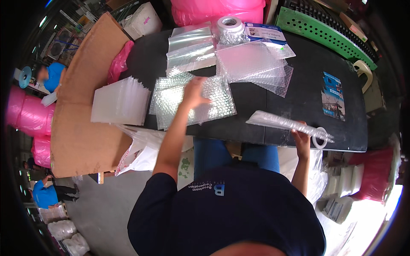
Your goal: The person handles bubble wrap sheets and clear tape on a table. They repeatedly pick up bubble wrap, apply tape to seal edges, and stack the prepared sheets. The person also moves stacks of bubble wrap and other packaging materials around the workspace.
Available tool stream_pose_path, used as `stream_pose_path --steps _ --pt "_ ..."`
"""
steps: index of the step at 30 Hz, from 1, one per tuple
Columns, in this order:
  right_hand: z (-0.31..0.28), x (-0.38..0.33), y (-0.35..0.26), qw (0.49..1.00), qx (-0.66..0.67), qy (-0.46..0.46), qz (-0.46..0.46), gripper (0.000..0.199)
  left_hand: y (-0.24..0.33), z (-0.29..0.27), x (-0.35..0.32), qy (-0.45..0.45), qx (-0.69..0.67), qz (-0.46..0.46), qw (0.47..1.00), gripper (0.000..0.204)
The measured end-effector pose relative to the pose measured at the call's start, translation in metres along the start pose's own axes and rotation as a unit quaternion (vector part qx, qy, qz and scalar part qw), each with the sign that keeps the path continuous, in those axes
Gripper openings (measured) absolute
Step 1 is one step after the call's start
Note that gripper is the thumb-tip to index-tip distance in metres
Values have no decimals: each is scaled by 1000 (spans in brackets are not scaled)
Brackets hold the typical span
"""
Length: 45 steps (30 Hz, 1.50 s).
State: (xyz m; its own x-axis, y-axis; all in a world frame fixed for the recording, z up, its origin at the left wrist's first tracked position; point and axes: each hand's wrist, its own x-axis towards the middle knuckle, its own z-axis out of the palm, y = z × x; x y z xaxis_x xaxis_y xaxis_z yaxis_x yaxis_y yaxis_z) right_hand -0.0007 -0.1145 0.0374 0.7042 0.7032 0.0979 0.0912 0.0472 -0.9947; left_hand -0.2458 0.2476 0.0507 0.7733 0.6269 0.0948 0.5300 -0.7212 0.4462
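My left hand (pixel 195 94) is over a pile of clear bubble-wrap sheets (pixel 218 100) at the table's near middle. Its fingers are spread, with the thumb pointing right; whether it presses on the top sheet I cannot tell. At the right front edge, my right hand (pixel 301 137) grips a thin bundle of bubble-wrap sheets (pixel 275 121), seen nearly edge-on. Beside that hand is a white ring-shaped roll (pixel 316 142). Left of the pile stands a thick stack of white sheets (pixel 119 102). Farther back lie a fanned pinkish bubble-wrap pile (pixel 250 59) and shiny clear film sheets (pixel 191 49).
A tape roll (pixel 231 24) and a blue-and-white packet (pixel 265 33) are at the back. A green perforated rail (pixel 324 36) borders the far right. Brown cardboard (pixel 81 106) curves along the left side. A printed blue picture (pixel 333 96) lies on the black table (pixel 299 102).
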Motion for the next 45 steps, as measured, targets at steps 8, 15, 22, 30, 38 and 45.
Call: stream_pose_path --steps 8,15,22,30,38,45 --pt "1 -9 4 993 84 67 42 14 -64 -37 36 -288 204 -119 928 108" --pt "-11 -14 4 949 311 -18 50 32 13 -142 6 -67 -162 -42 984 73" --pt "57 16 -22 953 291 -75 47 44 111 -6 -44 86 -471 73 875 74" --pt "66 18 -13 982 137 -119 -59 98 125 67 -85 91 -605 50 790 73" --pt "80 1 -42 991 44 -9 -127 85 134 82 -86 134 -541 66 828 39" --pt "95 -11 -42 980 78 56 -173 81 97 120 -78 94 -451 64 885 54"
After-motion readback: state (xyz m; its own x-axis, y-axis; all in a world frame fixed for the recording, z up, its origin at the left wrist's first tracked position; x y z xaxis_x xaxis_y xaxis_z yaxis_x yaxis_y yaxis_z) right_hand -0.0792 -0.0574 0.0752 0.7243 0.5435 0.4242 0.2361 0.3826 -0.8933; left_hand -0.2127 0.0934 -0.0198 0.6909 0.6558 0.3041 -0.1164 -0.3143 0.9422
